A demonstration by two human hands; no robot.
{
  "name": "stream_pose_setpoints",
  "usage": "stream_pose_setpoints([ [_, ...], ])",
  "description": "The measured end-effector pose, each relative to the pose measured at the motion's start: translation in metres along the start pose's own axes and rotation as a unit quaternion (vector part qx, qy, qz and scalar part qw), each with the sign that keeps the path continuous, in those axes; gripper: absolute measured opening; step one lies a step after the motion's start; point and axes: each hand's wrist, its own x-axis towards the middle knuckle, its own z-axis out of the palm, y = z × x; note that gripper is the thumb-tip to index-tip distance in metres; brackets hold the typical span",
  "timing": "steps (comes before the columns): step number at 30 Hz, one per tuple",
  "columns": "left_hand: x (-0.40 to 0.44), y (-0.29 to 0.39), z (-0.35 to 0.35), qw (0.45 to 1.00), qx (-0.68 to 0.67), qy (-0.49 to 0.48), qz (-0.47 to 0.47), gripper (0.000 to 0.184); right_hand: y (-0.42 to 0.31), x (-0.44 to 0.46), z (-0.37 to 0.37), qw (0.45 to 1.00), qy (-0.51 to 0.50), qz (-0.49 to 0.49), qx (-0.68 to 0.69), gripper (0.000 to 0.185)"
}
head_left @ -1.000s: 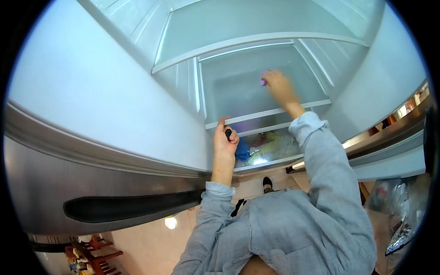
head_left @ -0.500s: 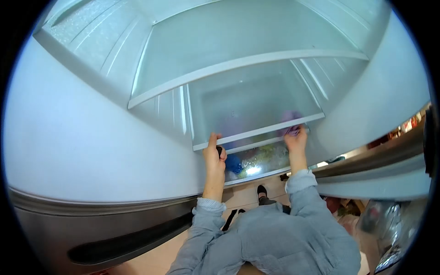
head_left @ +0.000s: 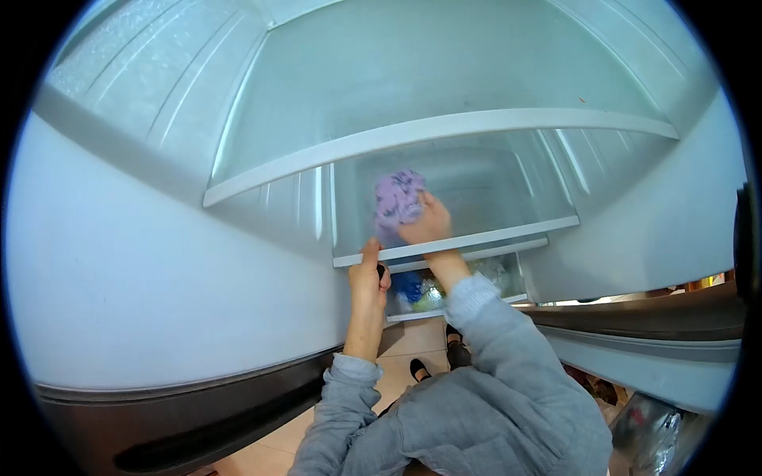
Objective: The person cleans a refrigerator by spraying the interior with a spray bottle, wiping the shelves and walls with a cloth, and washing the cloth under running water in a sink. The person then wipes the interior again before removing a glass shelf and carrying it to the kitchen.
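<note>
Mid-frame, the right hand [head_left: 427, 222], closed on a purple cloth [head_left: 398, 196], seems to wipe the lower shelf [head_left: 500, 178]; the next stroke likely needs steady pressure. Left hand [head_left: 366, 282], curled round a black object [head_left: 381, 272], touches the shelf's edge.

Right hand [head_left: 427, 220] holds cloth [head_left: 399, 198]; left [head_left: 367, 284], a black object [head_left: 381, 272].

Beige tiles [head_left: 413, 337] are covering the floor [head_left: 262, 458], and a silvery plastic bag [head_left: 657, 435] at lower right is catching glints of light. Farther up that side, small bright-coloured items [head_left: 706, 282] are showing, too blurred to name.
</note>
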Motion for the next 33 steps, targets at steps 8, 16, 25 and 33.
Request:
stream_pose_setpoints([
  [8,-0.002,0.001,0.002,1.000,-0.005,0.003,0.000,0.033,-0.127,-0.038,-0.010,0.967,-0.026,-0.243,-0.077,0.034],
  [16,0.000,0.002,0.000,1.000,0.004,0.010,-0.013,0.034,-0.192,0.086,-0.039,0.942,-0.073,-0.328,-0.007,0.039],
  [25,-0.001,-0.001,-0.005,1.000,-0.005,-0.001,0.000,0.030,-0.001,0.059,-0.010,0.994,-0.105,-0.001,-0.014,0.043],
  [33,-0.006,-0.002,0.001,1.000,-0.023,0.002,0.005,0.031,-0.167,0.029,0.002,0.951,-0.066,-0.297,-0.046,0.036],
])
